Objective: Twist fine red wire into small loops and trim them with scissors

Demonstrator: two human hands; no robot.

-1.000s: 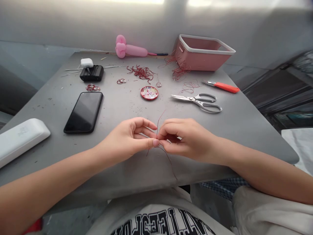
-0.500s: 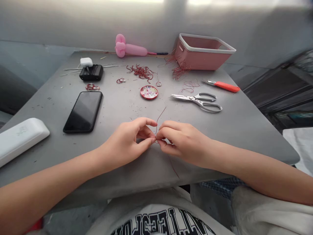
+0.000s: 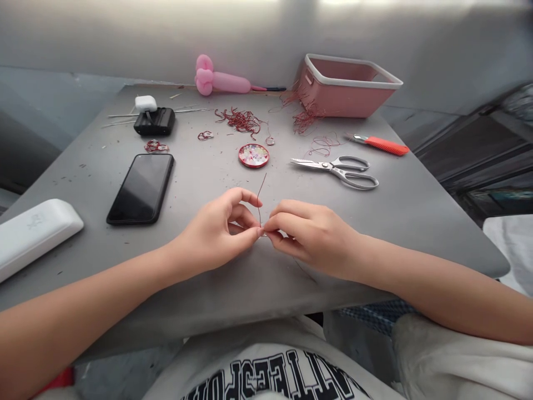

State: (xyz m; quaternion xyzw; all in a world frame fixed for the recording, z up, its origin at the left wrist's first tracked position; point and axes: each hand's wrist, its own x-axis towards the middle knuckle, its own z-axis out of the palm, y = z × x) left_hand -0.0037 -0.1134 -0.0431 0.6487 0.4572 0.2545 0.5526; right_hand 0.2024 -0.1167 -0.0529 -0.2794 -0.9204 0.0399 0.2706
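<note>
Both hands meet over the near middle of the table, fingertips almost touching. My left hand (image 3: 231,225) pinches a thin dark red cord (image 3: 259,194) between thumb and fingers; one end sticks up past the raised index finger. My right hand (image 3: 302,228) pinches the same cord from the other side, and a loose end trails below it toward the table edge. Something small and pale shows at the fingertips, mostly hidden. Beyond the hands sits a round red dish of pastel beads (image 3: 254,155). Metal scissors (image 3: 339,169) lie to its right.
A phone (image 3: 140,189) and a white case (image 3: 39,236) lie left. Behind are a black device (image 3: 154,122), red cord pieces (image 3: 241,121), a pink balloon (image 3: 227,82) and a pink bin (image 3: 350,100). An orange-handled cutter (image 3: 385,145) rests at right.
The upright cord end has shifted left and the trailing end has swung to the right. Both hands have moved slightly up, still pinching.
</note>
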